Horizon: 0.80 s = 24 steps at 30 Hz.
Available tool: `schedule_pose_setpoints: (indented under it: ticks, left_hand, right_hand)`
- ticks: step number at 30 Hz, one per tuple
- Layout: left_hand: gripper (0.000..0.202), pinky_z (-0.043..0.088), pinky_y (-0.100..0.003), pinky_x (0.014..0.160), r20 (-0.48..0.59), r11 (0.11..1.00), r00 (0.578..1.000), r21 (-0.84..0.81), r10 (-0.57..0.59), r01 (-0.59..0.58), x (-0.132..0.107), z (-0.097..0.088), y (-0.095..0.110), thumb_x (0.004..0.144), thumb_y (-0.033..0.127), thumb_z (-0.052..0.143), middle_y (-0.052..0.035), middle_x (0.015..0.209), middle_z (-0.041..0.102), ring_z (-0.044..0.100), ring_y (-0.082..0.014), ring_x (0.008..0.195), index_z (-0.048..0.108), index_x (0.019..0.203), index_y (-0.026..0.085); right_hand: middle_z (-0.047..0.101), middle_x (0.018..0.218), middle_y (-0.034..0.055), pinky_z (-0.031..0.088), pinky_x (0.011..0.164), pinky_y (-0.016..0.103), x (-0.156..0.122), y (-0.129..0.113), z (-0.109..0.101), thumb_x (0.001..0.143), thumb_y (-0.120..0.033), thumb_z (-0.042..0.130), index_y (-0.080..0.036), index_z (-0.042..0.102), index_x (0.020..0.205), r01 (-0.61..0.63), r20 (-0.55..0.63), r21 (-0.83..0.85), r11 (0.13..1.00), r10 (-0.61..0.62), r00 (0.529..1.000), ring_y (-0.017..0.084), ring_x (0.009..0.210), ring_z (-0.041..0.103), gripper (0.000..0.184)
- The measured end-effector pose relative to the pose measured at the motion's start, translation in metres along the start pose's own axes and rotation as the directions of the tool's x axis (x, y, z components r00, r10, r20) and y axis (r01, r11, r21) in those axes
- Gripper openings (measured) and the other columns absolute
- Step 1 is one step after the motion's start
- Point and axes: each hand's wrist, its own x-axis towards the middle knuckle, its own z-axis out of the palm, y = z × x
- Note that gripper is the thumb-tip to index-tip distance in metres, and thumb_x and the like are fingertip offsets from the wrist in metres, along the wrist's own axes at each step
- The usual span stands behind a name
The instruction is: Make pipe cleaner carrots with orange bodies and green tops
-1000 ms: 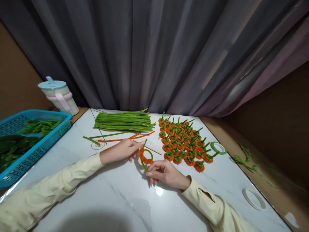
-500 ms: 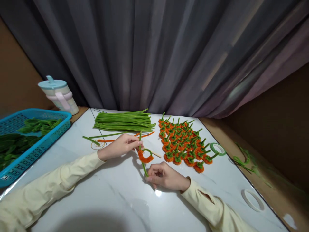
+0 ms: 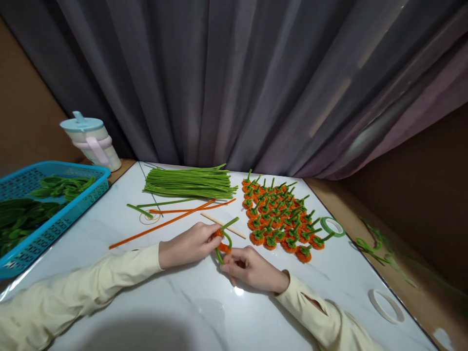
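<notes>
Between my two hands is a green pipe cleaner bent into a loop, with an orange pipe cleaner coiled round part of it. My left hand pinches it at the upper left, and the green end sticks out past the fingertips. My right hand grips the lower part with thumb and forefinger. The fingers partly hide the piece. Just beyond lies a thin wooden stick. Loose orange pipe cleaners lie behind my left hand.
A bundle of green pipe cleaners lies at the back. Right of it stand several orange pieces with green stems. Green tape and a white ring lie at right. At left are a blue basket and a cup.
My left hand has come down toward my right, tilting the green pipe cleaner's upper end rightward and bending it. The wooden stick and a long orange pipe cleaner show more fully.
</notes>
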Motion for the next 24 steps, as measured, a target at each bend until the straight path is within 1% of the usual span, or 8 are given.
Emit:
schedule_pose_setpoints:
  ticks: [1,2,6,9,12,15,18,24]
  left_hand:
    - [0.022,0.035,-0.019,0.046,0.000,0.999,1.000,0.038,0.017,-0.017,0.000,-0.002,0.001,0.084,0.025,0.040,0.0056,0.046,0.045,0.045,-0.0080,0.043,0.039,0.063,0.018]
    - [0.022,0.036,-0.019,0.046,0.020,0.999,1.000,0.043,0.005,-0.006,0.000,-0.006,0.002,0.084,0.025,0.039,0.0057,0.046,0.045,0.046,-0.0081,0.042,0.039,0.064,0.018]
    - [0.021,0.040,-0.017,0.043,0.150,0.983,0.975,-0.056,-0.166,0.176,0.002,-0.025,0.008,0.085,0.028,0.037,0.0048,0.047,0.050,0.052,-0.0089,0.041,0.043,0.067,0.017]
    - [0.022,0.040,-0.017,0.041,0.233,0.957,0.949,-0.147,-0.214,0.252,0.005,-0.040,0.009,0.082,0.032,0.042,0.0041,0.050,0.053,0.052,-0.0087,0.040,0.044,0.066,0.017]
    - [0.020,0.040,-0.018,0.039,0.279,0.934,0.925,-0.175,-0.256,0.311,0.008,-0.053,0.008,0.078,0.027,0.044,0.0033,0.050,0.055,0.050,-0.0083,0.037,0.046,0.061,0.016]
    - [0.018,0.040,-0.018,0.040,0.277,0.936,0.920,-0.139,-0.277,0.324,0.008,-0.063,0.009,0.075,0.020,0.042,0.0029,0.049,0.056,0.051,-0.0084,0.037,0.048,0.059,0.015]
    - [0.019,0.041,-0.017,0.042,0.261,0.945,0.927,-0.113,-0.269,0.306,0.007,-0.069,0.013,0.074,0.017,0.041,0.0025,0.049,0.057,0.052,-0.0086,0.039,0.049,0.057,0.015]
    - [0.018,0.041,-0.017,0.043,0.240,0.943,0.938,-0.160,-0.251,0.293,0.007,-0.071,0.015,0.073,0.017,0.040,0.0024,0.047,0.056,0.053,-0.0089,0.039,0.049,0.059,0.015]
  right_hand:
    - [0.051,0.052,-0.0021,0.034,0.051,0.021,0.000,-0.001,0.000,0.081,-0.049,0.052,-0.016,0.048,0.067,-0.002,-0.011,0.009,1.000,0.002,1.000,0.008,0.049,0.044,0.036]
    - [0.050,0.051,-0.0025,0.034,0.051,0.021,0.000,-0.001,0.000,0.080,-0.049,0.052,-0.016,0.048,0.067,-0.004,-0.019,0.020,1.000,0.005,1.000,0.008,0.048,0.043,0.036]
    - [0.048,0.050,-0.0037,0.033,0.049,0.021,0.000,-0.004,-0.001,0.079,-0.051,0.053,-0.016,0.047,0.067,-0.009,-0.026,0.059,0.998,0.011,1.000,0.007,0.046,0.040,0.038]
    - [0.046,0.049,-0.0043,0.032,0.049,0.022,-0.001,-0.004,-0.001,0.078,-0.051,0.055,-0.016,0.047,0.066,-0.010,-0.022,0.083,0.996,0.012,1.000,0.007,0.046,0.039,0.038]
    - [0.046,0.049,-0.0043,0.032,0.048,0.022,0.000,-0.001,-0.002,0.077,-0.049,0.056,-0.016,0.047,0.066,-0.001,-0.009,0.123,0.992,0.002,1.000,0.007,0.046,0.040,0.037]
    - [0.046,0.049,-0.0044,0.032,0.048,0.022,0.000,0.002,-0.004,0.078,-0.047,0.057,-0.015,0.047,0.066,0.014,-0.003,0.163,0.987,-0.014,1.000,0.007,0.046,0.040,0.035]
    - [0.047,0.048,-0.0044,0.032,0.048,0.021,0.000,0.002,-0.007,0.077,-0.044,0.059,-0.015,0.048,0.066,0.025,0.009,0.190,0.981,-0.027,1.000,0.007,0.045,0.041,0.033]
    - [0.047,0.045,-0.0054,0.030,0.044,0.020,0.000,0.002,-0.012,0.072,-0.042,0.066,-0.014,0.049,0.065,0.003,0.020,0.260,0.966,-0.009,1.000,0.005,0.041,0.039,0.033]
